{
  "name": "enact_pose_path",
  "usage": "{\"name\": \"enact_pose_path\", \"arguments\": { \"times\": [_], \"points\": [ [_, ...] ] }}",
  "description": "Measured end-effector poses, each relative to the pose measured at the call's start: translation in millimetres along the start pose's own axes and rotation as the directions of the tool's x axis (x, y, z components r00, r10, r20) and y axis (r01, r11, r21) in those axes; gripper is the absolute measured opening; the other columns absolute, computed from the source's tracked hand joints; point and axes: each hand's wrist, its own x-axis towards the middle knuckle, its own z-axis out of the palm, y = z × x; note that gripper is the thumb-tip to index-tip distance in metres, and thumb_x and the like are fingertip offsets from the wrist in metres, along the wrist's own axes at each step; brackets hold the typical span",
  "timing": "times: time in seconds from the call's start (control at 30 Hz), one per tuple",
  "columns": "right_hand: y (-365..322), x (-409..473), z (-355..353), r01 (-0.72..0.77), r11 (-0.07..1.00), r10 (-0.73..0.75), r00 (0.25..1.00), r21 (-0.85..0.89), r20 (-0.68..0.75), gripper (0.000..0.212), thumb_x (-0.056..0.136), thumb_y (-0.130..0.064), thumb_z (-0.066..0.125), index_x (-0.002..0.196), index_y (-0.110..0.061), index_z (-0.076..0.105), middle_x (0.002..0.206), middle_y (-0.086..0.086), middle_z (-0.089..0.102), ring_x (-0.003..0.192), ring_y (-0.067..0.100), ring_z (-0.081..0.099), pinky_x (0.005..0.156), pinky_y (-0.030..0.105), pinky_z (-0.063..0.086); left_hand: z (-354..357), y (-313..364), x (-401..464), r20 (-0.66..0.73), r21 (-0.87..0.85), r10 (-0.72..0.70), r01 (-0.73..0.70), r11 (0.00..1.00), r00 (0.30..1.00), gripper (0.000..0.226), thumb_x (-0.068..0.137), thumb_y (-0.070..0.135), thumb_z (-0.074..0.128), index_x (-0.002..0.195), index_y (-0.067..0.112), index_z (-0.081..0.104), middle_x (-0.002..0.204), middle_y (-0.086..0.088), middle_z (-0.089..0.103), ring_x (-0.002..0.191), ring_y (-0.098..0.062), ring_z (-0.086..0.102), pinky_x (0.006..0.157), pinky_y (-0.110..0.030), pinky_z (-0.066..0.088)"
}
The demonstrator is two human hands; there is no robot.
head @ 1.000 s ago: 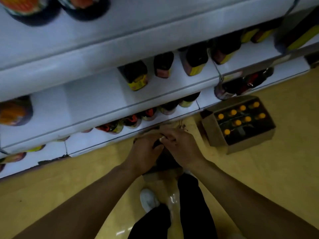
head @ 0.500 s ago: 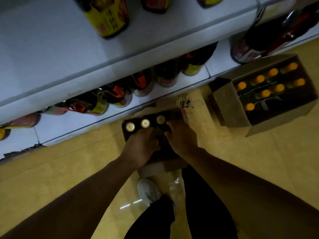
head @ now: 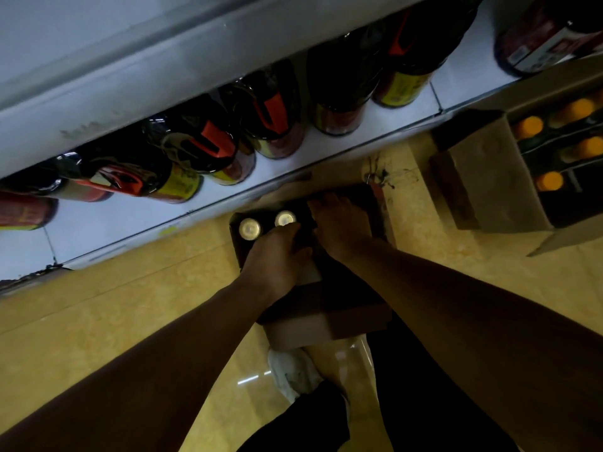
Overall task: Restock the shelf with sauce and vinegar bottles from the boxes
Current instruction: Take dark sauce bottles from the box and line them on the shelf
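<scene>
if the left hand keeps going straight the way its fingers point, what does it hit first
Most likely the pale bottle cap right at the left hand's fingertips, inside the open box; they look touching or nearly so, though depth is unclear. Beyond lies the bottom shelf's edge.

the floor (head: 137, 314) under me was glossy yellow-tan tile with faint seams running across it. a dark scuffed stain (head: 380, 172) marked the tile close to the base of the shelving. a short white streak of reflected light (head: 253, 379) lay on the tile near my foot. my white shoe (head: 293, 373) showed below, partly covered by my dark trouser legs (head: 421, 396), which filled the lower middle of the view.
</scene>
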Motion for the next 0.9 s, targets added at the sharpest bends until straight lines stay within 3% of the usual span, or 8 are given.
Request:
{"name": "enact_pose_path", "arguments": {
  "times": [0.13, 0.33, 0.47, 0.6, 0.7, 0.8, 0.9],
  "points": [
    [1.2, 12.1, 3.8, 0.026, 0.999, -0.023, 0.997, -0.04, 0.073, 0.049, 0.1, -0.027, 0.046, 0.145, -0.018, 0.031, 0.143, 0.015, 0.036, 0.131, 0.038, 0.039, 0.095, 0.047, 0.045, 1.5, -3.1, 5.8, -0.01, -0.05, -0.022, 0.021, 0.999, 1.0, 0.045, 0.094, 0.026, 0.059, 0.137, 0.014, 0.053, 0.126, -0.01, 0.064, 0.116, -0.025, 0.06, 0.097, -0.049, 0.05],
    [6.2, 1.8, -6.3, 0.013, 1.0, -0.014, 0.999, 0.015, 0.05, 0.043, 0.101, -0.025, 0.04, 0.143, -0.014, 0.034, 0.14, 0.017, 0.04, 0.128, 0.037, 0.042, 0.093, 0.046, 0.046, 2.3, 2.1, 11.8, -0.044, 0.007, 0.002, -0.002, 1.0, 0.999, 0.047, 0.094, 0.015, 0.062, 0.14, 0.01, 0.051, 0.136, -0.011, 0.058, 0.127, -0.025, 0.053, 0.103, -0.031, 0.042],
    [8.4, -30.0, -34.9, 0.041, 0.994, -0.043, 0.999, 0.1, 0.013, 0.044, 0.094, -0.019, 0.049, 0.137, -0.011, 0.042, 0.133, 0.017, 0.045, 0.121, 0.036, 0.048, 0.089, 0.045, 0.047, -3.6, 14.9, 6.0, -0.054, 0.013, 0.014, -0.013, 1.0, 0.998, 0.047, 0.093, 0.01, 0.063, 0.139, 0.008, 0.052, 0.137, -0.014, 0.057, 0.129, -0.027, 0.051, 0.101, -0.025, 0.036],
    [5.0, -69.0, -75.7, 0.07, 0.989, -0.061, 0.996, 0.128, -0.072, 0.039, 0.086, -0.026, 0.051, 0.122, -0.013, 0.055, 0.12, 0.014, 0.055, 0.116, 0.033, 0.052, 0.108, 0.052, 0.031, -15.3, 38.5, -7.0, -0.034, 0.089, 0.067, -0.064, 0.994, 0.997, 0.049, 0.092, 0.009, 0.062, 0.139, 0.009, 0.05, 0.139, -0.013, 0.055, 0.13, -0.029, 0.049, 0.105, -0.033, 0.039],
    [-4.1, -100.8, -116.5, 0.078, 0.982, -0.075, 0.997, 0.173, -0.022, 0.053, 0.08, -0.044, 0.044, 0.121, -0.012, 0.056, 0.12, 0.015, 0.053, 0.117, 0.035, 0.046, 0.099, 0.05, 0.037, -27.5, 60.3, -20.4, -0.014, 0.097, 0.087, -0.086, 0.992, 0.996, 0.048, 0.091, 0.007, 0.062, 0.137, 0.008, 0.051, 0.137, -0.012, 0.056, 0.129, -0.029, 0.049, 0.102, -0.033, 0.039],
    [-13.0, -125.6, -153.2, 0.125, 0.974, -0.114, 0.991, 0.191, -0.066, 0.039, 0.088, -0.033, 0.06, 0.121, -0.014, 0.054, 0.12, 0.012, 0.052, 0.109, 0.034, 0.052, 0.089, 0.043, 0.043, -44.1, 82.8, -40.2, -0.028, 0.024, 0.13, -0.13, 0.991, 0.991, 0.047, 0.086, 0.003, 0.064, 0.132, 0.008, 0.055, 0.13, -0.013, 0.061, 0.124, -0.031, 0.054, 0.097, -0.035, 0.044],
    [-22.5, -150.3, -191.6, 0.176, 0.957, -0.158, 0.983, 0.229, -0.098, 0.046, 0.087, -0.029, 0.064, 0.129, -0.016, 0.051, 0.129, 0.009, 0.051, 0.115, 0.03, 0.05, 0.092, 0.043, 0.045, -64.8, 104.4, -66.8, -0.021, -0.036, 0.16, -0.16, 0.986, 0.987, 0.038, 0.083, 0.003, 0.067, 0.121, 0.008, 0.061, 0.119, -0.01, 0.066, 0.114, -0.027, 0.06, 0.082, -0.021, 0.042]
  ]
}}
